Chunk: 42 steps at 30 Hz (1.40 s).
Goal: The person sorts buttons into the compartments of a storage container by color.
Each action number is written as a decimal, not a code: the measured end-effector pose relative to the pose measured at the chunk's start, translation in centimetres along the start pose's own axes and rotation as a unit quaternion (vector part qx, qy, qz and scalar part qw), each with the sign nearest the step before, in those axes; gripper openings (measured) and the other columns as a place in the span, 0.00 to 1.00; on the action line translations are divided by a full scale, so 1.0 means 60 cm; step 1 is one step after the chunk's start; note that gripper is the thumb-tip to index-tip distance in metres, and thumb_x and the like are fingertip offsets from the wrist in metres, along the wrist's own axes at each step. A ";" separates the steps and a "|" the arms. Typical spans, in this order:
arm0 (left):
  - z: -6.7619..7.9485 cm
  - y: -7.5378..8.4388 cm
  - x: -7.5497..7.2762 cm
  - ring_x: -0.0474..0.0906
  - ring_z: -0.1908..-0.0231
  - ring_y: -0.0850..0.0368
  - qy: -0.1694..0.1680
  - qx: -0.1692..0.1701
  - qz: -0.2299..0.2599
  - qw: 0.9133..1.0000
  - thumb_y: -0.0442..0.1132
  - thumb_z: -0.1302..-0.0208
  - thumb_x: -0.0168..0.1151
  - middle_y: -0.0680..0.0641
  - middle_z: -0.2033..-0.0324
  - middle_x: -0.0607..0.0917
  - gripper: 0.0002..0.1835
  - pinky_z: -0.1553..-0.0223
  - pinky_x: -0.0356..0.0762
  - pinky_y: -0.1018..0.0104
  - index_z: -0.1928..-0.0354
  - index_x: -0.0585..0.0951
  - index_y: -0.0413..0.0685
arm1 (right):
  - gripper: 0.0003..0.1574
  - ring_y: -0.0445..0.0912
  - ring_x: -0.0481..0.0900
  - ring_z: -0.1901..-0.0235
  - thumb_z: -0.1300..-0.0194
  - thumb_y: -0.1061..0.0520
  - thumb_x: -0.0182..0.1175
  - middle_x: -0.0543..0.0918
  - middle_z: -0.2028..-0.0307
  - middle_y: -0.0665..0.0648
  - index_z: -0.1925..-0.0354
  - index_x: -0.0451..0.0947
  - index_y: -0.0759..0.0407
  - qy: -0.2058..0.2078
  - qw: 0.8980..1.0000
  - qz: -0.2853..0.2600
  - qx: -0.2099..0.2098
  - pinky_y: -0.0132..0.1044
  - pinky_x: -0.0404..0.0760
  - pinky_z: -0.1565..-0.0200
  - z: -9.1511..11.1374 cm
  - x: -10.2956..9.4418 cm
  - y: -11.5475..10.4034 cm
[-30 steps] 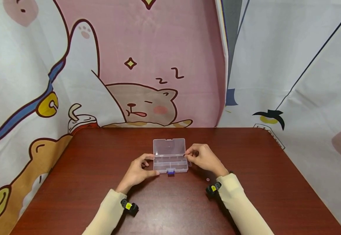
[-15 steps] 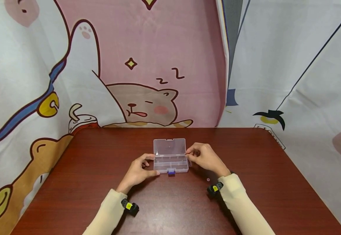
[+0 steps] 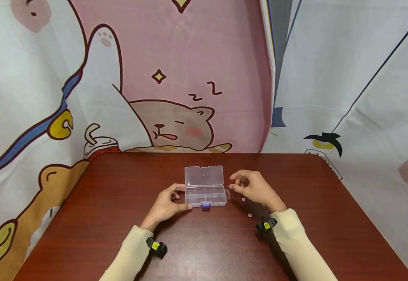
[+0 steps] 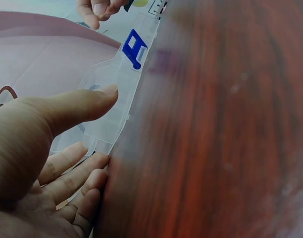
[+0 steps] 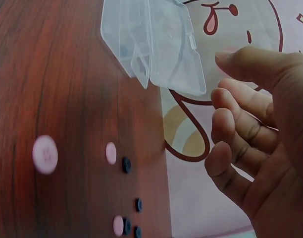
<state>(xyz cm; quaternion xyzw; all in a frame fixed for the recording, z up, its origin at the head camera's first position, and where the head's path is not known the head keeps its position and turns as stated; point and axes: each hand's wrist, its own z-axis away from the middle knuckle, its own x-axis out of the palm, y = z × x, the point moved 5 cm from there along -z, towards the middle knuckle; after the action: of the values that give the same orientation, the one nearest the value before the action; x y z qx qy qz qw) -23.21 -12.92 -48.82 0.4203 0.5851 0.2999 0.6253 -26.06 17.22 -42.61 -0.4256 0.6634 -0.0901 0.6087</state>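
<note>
A clear plastic compartment box [image 3: 205, 190] with its lid raised stands on the table, its blue latch [image 4: 134, 48] facing the person. My left hand [image 3: 167, 203] holds the box's left end, thumb at the front corner and fingers at the side. To the right of the box, my right hand [image 3: 254, 187] hovers with loosely bent fingers and nothing between them. Beneath it lie pink buttons [image 5: 45, 154] and dark buttons [image 5: 126, 165], several in all; the hand partly hides them in the head view. A faint dark spot shows through the box wall in the right wrist view.
The brown wooden table [image 3: 204, 242] ends at a cartoon-printed cloth [image 3: 190, 58] behind it. A small clear hanging tab [image 3: 227, 194] sticks out from the box's right side. Both wrists carry small black cameras [image 3: 157, 248].
My right hand has drawn back from the box's right edge, and the dark speck at its fingertips a second ago is gone from them. Another pink button has come into view. The left hand stays put.
</note>
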 end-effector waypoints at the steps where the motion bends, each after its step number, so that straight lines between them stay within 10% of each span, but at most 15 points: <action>1: 0.000 -0.001 0.000 0.75 0.56 0.54 -0.001 0.000 -0.001 1.000 0.41 0.54 0.85 0.51 0.45 0.86 0.36 0.52 0.73 0.60 0.39 0.81 0.54 | 0.13 0.42 0.77 0.73 0.39 0.57 0.74 0.81 0.72 0.47 0.55 0.85 0.56 -0.001 1.000 0.002 0.001 0.31 0.78 0.70 0.002 -0.002 0.002; 16: -0.001 -0.008 -0.008 0.76 0.56 0.54 0.004 -0.002 -0.007 1.000 0.43 0.53 0.85 0.51 0.45 0.86 0.36 0.51 0.73 0.59 0.38 0.80 0.55 | 0.14 0.43 0.76 0.80 0.35 0.58 0.71 0.80 0.73 0.51 0.51 0.83 0.54 -0.036 0.997 -0.030 0.061 0.35 0.78 0.81 0.034 -0.036 0.042; 42: -0.002 -0.004 0.001 0.75 0.55 0.53 -0.007 -0.006 -0.003 1.000 0.43 0.52 0.84 0.52 0.45 0.85 0.36 0.52 0.73 0.59 0.39 0.80 0.55 | 0.17 0.39 0.75 0.73 0.34 0.51 0.71 0.78 0.73 0.49 0.50 0.83 0.57 -0.011 0.994 0.050 0.101 0.31 0.75 0.69 0.121 -0.103 0.130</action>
<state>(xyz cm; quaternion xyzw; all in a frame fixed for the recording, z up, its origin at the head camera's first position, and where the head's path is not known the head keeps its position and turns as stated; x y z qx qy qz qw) -23.37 -12.98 -49.05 0.4169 0.5806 0.2983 0.6325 -23.85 29.11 -44.85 -0.3295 0.6648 -0.1217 0.6593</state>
